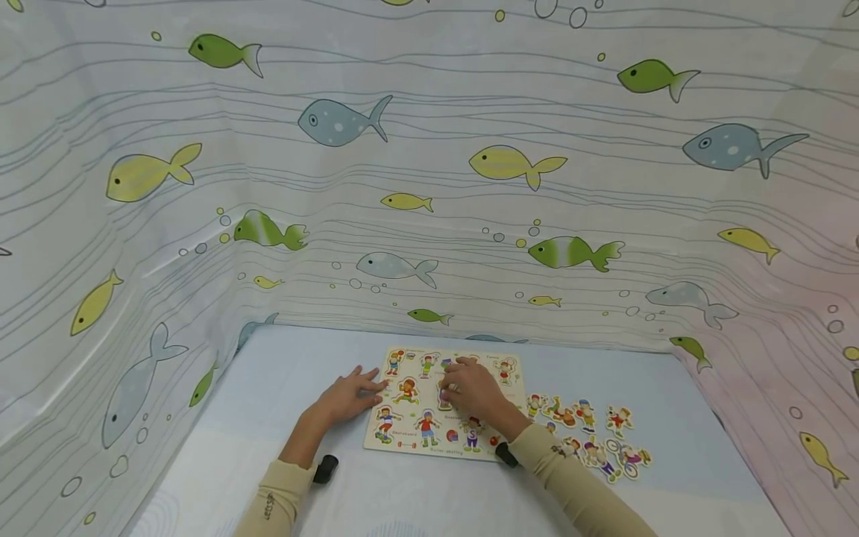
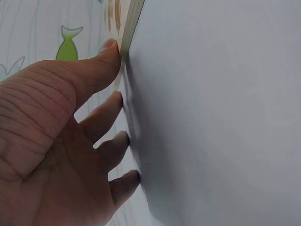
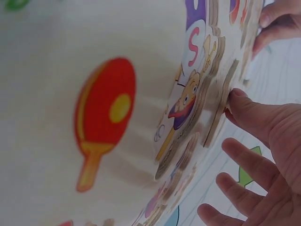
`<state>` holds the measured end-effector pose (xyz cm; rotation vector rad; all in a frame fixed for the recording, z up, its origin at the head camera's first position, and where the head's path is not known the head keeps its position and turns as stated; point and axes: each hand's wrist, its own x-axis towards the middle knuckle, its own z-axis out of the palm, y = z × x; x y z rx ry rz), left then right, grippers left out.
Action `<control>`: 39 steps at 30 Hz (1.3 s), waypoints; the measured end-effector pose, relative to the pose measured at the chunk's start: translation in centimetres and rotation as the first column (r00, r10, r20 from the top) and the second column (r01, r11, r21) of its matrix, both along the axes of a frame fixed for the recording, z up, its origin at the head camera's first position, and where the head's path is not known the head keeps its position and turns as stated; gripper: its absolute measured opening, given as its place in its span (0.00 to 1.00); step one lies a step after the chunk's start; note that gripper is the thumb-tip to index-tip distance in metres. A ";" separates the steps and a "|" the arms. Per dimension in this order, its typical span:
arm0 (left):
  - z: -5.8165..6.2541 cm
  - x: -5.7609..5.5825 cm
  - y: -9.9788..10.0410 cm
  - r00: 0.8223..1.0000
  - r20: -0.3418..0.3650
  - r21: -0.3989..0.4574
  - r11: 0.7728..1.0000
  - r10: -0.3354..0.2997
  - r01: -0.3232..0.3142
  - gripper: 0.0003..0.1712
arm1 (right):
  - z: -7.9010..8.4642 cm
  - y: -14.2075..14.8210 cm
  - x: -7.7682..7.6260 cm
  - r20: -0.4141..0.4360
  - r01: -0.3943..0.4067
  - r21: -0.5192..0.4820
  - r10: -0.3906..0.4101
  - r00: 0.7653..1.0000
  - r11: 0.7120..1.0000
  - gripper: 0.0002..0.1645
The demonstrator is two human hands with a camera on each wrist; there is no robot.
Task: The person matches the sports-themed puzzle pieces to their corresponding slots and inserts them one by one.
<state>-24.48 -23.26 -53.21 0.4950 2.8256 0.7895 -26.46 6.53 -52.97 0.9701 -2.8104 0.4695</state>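
The left hand point(image 1: 347, 397) is touching the board point(image 1: 427, 391) with spread fingers, maybe stopping it from sliding, while the right hand's point(image 1: 475, 389) fingers are pinching a picture piece point(image 1: 443, 405).

From the head we look forward and down from the farthest of the three viewpoints, taking in the fish-printed backdrop point(image 1: 456, 231), the surface point(image 1: 255, 403), the board point(image 1: 408, 418), the left hand point(image 1: 345, 395) and the right hand point(image 1: 476, 391). At the left wrist we look very close along the fingers, low over the surface, the scene turned sideways, with only a sliver of the board's edge at the top. At the right wrist we skim close across the board, also sideways; we share both hands and the "S" figure point(image 3: 193, 52) with the head view.
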 end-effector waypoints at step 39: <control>0.1 0.0 0.0 1.000 0.004 0.010 1.000 -0.002 0.002 0.22 | 2.8 2.4 0.9 0.000 0.033 -0.082 -0.033 0.999 0.996 0.16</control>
